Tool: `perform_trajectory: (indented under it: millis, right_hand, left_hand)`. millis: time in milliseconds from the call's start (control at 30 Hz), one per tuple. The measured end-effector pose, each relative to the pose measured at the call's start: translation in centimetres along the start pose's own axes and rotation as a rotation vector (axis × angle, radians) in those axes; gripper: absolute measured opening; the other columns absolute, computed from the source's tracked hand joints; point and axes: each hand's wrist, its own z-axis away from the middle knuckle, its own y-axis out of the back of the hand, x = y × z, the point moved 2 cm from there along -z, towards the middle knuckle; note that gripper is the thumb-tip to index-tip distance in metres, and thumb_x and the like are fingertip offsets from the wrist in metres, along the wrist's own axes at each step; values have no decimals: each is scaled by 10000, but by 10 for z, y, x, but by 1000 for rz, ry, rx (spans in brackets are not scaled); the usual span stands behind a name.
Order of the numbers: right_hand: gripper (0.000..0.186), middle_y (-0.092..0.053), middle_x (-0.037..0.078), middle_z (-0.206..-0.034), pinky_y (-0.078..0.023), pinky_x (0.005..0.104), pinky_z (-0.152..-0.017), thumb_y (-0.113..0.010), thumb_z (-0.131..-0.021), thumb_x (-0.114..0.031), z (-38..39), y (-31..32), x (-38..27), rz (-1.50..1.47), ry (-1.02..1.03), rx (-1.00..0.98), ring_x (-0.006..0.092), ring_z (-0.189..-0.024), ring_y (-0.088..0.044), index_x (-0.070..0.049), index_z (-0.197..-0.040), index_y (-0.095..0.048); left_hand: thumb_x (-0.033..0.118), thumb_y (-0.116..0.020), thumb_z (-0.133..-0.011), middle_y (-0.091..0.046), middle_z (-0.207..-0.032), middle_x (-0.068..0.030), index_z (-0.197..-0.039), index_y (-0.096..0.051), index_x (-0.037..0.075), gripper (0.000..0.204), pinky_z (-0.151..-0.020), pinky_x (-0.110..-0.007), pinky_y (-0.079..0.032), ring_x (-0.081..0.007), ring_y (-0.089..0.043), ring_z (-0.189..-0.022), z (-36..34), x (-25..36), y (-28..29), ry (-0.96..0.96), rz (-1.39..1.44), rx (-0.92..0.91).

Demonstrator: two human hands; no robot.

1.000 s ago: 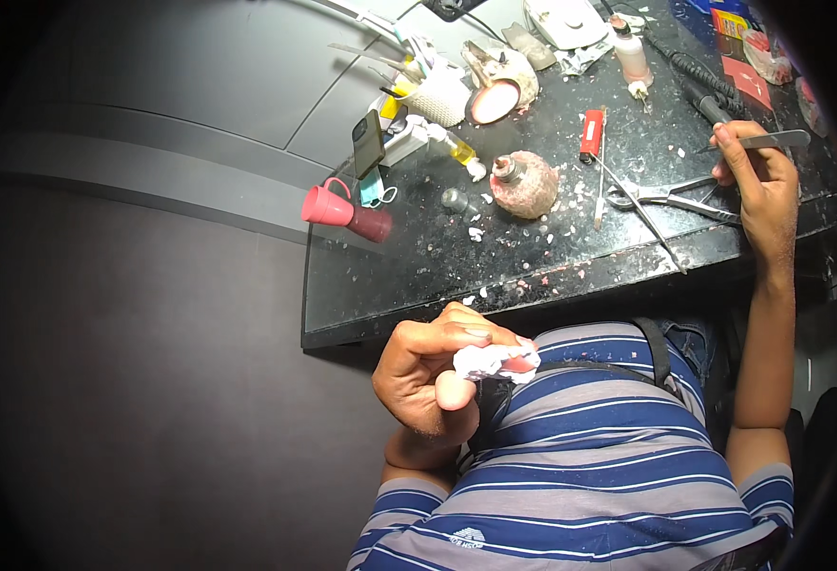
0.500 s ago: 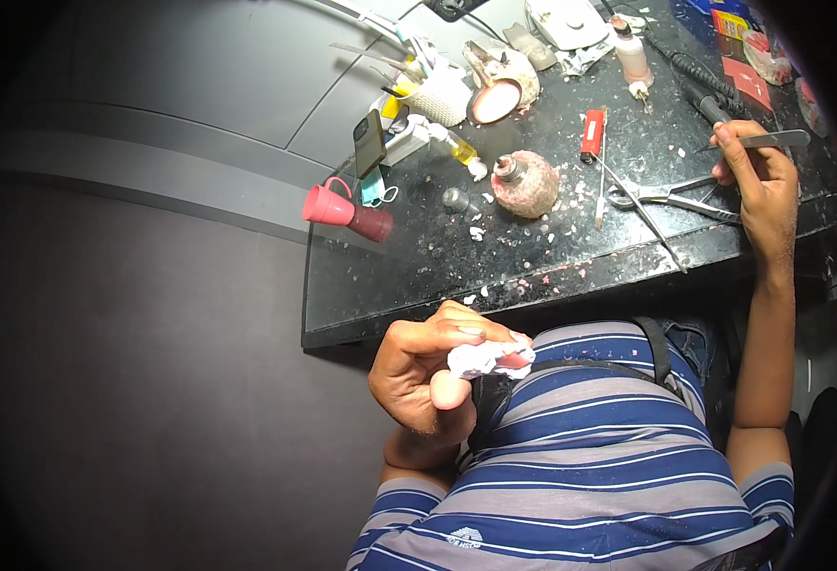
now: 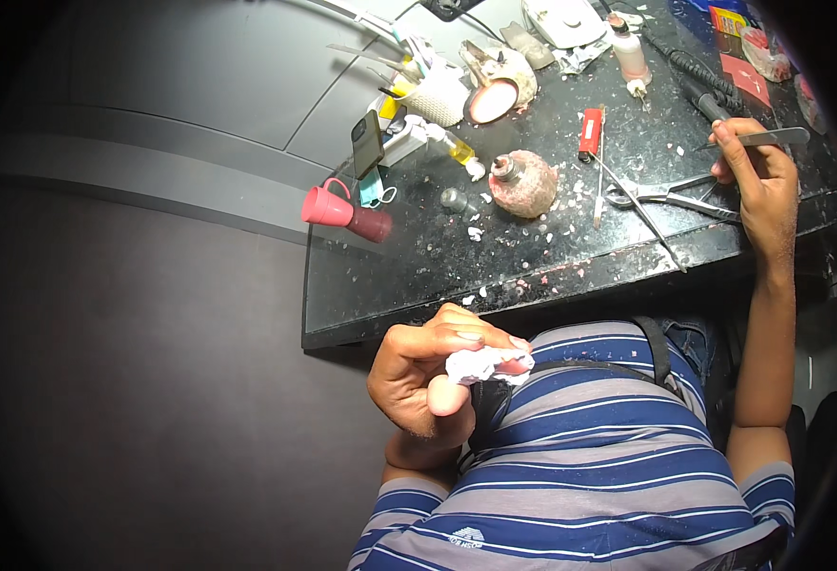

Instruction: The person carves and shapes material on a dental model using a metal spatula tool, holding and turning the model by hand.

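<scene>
In front of my torso, my left hand point(image 3: 417, 371) pinches a small, rough lump point(image 3: 476, 365) between thumb and fingers. It is plaster-white, with pink at its right end; its exact kind does not show. Over the right part of the bench, my right hand point(image 3: 761, 171) grips a flat metal instrument point(image 3: 782, 137), thin at its left tip and broad at its right end. Below that hand lie metal pliers point(image 3: 671, 195), their handles reaching toward my wrist. A slim metal tool point(image 3: 645, 217) crosses beside the pliers' jaws, and a red lighter point(image 3: 591, 133) lies just beyond.
White and pink crumbs litter the black bench point(image 3: 371, 285). A crusted round burner-like pot point(image 3: 525, 186) stands mid-bench. Farther back are a tool holder point(image 3: 435, 100), a bottle point(image 3: 632, 62) and a corded handpiece point(image 3: 707, 103). A pink cup point(image 3: 326, 207) and a phone point(image 3: 367, 143) are at left.
The lump in my left hand has tilted very slightly, with the fingers dipping a little. My right hand keeps its place and its hold on the metal instrument.
</scene>
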Motion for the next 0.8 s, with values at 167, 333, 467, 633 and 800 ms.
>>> perform_trajectory:
  millis: [167, 333, 467, 633, 800]
  right_hand:
    - [155, -650, -19, -890, -463, 193, -653, -698, -964, -167, 1, -1, -2, -17, 13, 2, 49, -689, -556, -14, -975, -727]
    - [156, -652, -20, -892, -463, 194, -652, -705, -960, -172, 1, 0, 0, -10, 8, 0, 46, -693, -557, -19, -969, -727]
    - [159, -652, -26, -874, -463, 190, -651, -710, -957, -187, 1, 0, 1, 8, -14, 3, 40, -692, -557, -29, -963, -729]
    - [163, -648, -30, -860, -464, 187, -651, -710, -957, -197, 0, 1, 2, 18, -4, 9, 37, -687, -556, -35, -966, -729]
    - [168, -643, -32, -858, -464, 186, -651, -708, -958, -201, 0, 0, 1, 29, -4, 4, 36, -687, -555, -35, -970, -729]
  left_hand:
    - [542, -661, -907, -717, -793, -194, -1011, -532, 9, 558, -717, -345, -568, -258, -713, -778, 0, 1, 0, 4, 2, 0]
    - [538, -654, -914, -718, -788, -189, -1010, -533, 9, 551, -729, -347, -565, -258, -714, -778, 1, 0, 0, -3, -4, -9]
    - [537, -653, -910, -718, -786, -187, -1011, -533, 9, 551, -722, -348, -570, -261, -715, -779, 1, 0, -1, 1, 0, 1]
    - [532, -657, -907, -716, -793, -185, -1014, -532, 9, 548, -714, -350, -576, -263, -716, -782, 1, -1, -2, -1, 12, 2]
    - [532, -660, -904, -712, -810, -199, -1020, -539, 7, 551, -718, -357, -578, -264, -715, -783, 1, -1, -2, 10, 14, 16]
